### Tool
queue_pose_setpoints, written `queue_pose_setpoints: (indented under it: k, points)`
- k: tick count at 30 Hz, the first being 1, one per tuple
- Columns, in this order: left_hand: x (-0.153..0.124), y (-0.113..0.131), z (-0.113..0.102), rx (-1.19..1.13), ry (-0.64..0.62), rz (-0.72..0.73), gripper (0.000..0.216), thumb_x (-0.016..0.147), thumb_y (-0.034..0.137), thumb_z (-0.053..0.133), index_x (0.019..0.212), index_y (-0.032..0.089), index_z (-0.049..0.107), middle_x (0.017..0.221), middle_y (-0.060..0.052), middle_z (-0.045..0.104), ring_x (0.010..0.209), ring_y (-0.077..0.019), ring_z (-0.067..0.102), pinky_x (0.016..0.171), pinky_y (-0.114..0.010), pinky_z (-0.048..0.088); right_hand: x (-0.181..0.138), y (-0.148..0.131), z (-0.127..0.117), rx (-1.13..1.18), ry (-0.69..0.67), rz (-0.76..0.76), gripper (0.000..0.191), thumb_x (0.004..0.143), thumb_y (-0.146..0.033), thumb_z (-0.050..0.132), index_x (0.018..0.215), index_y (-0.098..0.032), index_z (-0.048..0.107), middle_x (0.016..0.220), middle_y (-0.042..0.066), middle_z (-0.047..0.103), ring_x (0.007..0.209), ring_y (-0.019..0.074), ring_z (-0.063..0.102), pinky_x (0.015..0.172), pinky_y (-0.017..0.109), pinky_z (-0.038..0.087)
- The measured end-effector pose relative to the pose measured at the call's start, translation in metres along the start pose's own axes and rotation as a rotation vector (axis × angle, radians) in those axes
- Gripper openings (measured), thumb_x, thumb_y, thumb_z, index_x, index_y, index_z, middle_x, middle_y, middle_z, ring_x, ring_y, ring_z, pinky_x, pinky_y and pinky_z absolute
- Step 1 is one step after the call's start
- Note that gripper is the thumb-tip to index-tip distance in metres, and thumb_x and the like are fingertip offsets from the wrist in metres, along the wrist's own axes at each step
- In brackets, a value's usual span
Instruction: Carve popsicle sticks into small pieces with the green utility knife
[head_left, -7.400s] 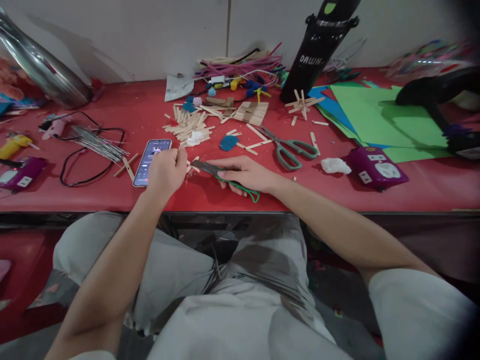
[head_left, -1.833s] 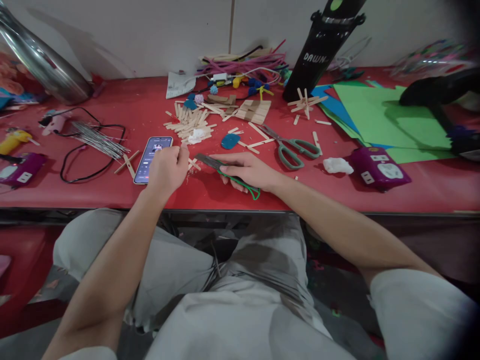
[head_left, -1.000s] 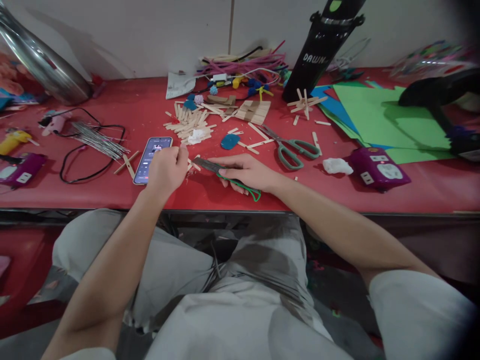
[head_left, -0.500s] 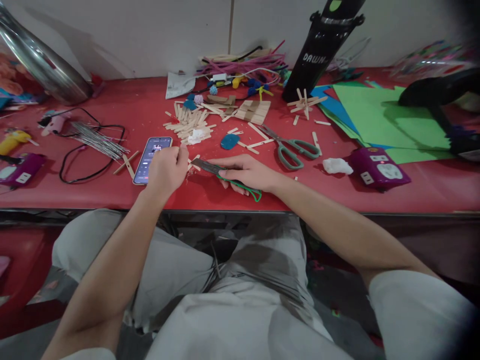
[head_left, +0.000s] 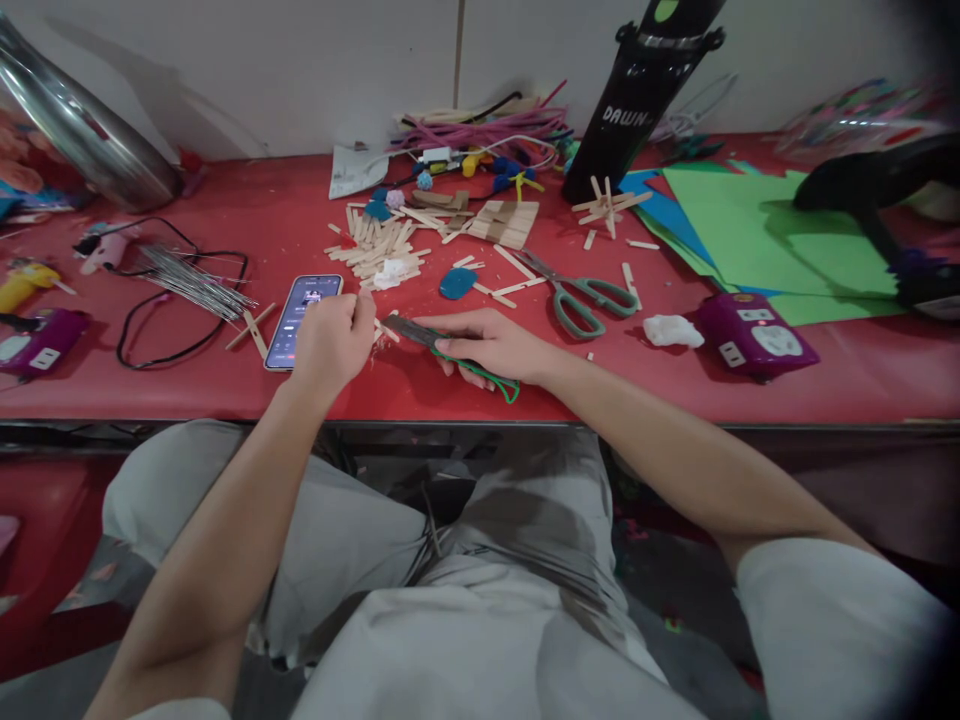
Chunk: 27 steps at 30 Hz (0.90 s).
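Note:
My left hand (head_left: 334, 335) is closed beside the phone, its fingers curled over the near end of a small wooden craft stick (head_left: 386, 332). Most of that stick is hidden by the fingers. My right hand (head_left: 491, 345) wraps around a cutter knife (head_left: 415, 332) with a dark, flat front and green edging that ends in a loop. The knife's tip points left and meets or nearly meets the stick; exact contact is too small to tell. Thin shavings lie on the red table (head_left: 420, 390) below. A lit phone (head_left: 289, 330) lies partly behind my left hand.
Grey-handled scissors (head_left: 581, 300), a blue oval piece (head_left: 458, 283) and a pile of craft sticks (head_left: 375, 245) lie beyond my hands. Metal wires (head_left: 195, 280) are to the left. A purple power adapter (head_left: 757, 335), green paper (head_left: 750, 230) and a black bottle (head_left: 626, 110) stand right.
Both hands keep almost the same places and grips. The knife and the stick have shifted only very slightly, and the whole view has moved a little.

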<state>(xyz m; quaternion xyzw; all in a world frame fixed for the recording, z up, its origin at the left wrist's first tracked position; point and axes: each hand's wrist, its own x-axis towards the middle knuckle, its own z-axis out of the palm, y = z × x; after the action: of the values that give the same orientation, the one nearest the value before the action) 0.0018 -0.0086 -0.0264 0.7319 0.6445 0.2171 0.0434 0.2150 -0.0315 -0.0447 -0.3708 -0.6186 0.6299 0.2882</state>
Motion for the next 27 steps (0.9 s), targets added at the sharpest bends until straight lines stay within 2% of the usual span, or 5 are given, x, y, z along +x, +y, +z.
queue_pose_setpoints:
  k: [6,10,15,20,27]
  points:
    - [0.0007,-0.0013,0.0012,-0.01,0.001,0.02,0.046,0.097,0.035,0.035,0.054,0.022,0.025,0.055,0.001,0.028,0.056,-0.0139,0.026,0.063,-0.036,0.018,-0.0005,-0.0026,0.0013,-0.018,0.039,0.014,0.052,0.095,-0.009,0.046,0.147,-0.014,0.047,0.064,-0.004,0.06,0.038,0.0043,0.047,0.036,0.016,0.041]
    - [0.0005,-0.001,0.0005,-0.015,-0.001,0.02,0.045,0.097,0.035,0.034,0.055,0.022,0.025,0.056,0.001,0.027,0.056,-0.0132,0.025,0.063,-0.036,0.018,-0.0007,-0.0034,0.0013,-0.029,-0.009,0.034,0.053,0.094,-0.008,0.048,0.147,-0.013,0.047,0.064,-0.004,0.061,0.039,0.0054,0.049,0.036,0.017,0.041]
    - [0.0002,0.0005,-0.0001,0.015,0.002,0.013,0.046,0.097,0.034,0.035,0.054,0.021,0.025,0.055,0.002,0.026,0.055,-0.0124,0.024,0.063,-0.035,0.018,0.0,-0.0008,0.0002,0.008,0.026,-0.008,0.052,0.094,-0.01,0.047,0.146,-0.012,0.048,0.063,-0.004,0.06,0.038,0.0044,0.047,0.036,0.015,0.04]
    - [0.0009,-0.0015,0.0026,-0.01,0.017,0.032,0.047,0.098,0.034,0.035,0.054,0.021,0.024,0.055,0.002,0.025,0.053,-0.0113,0.021,0.061,-0.035,0.017,-0.0005,0.0007,-0.0008,-0.031,-0.037,0.009,0.053,0.094,-0.01,0.048,0.146,-0.014,0.048,0.065,-0.004,0.062,0.039,0.0046,0.049,0.036,0.016,0.042]
    - [0.0005,-0.0013,0.0009,-0.001,0.013,0.015,0.047,0.097,0.035,0.034,0.054,0.021,0.024,0.054,0.002,0.024,0.054,-0.0119,0.021,0.06,-0.035,0.017,0.0005,0.0016,0.0004,0.026,0.033,-0.014,0.051,0.095,-0.009,0.046,0.145,-0.014,0.048,0.064,-0.005,0.06,0.038,0.0036,0.046,0.034,0.015,0.039]
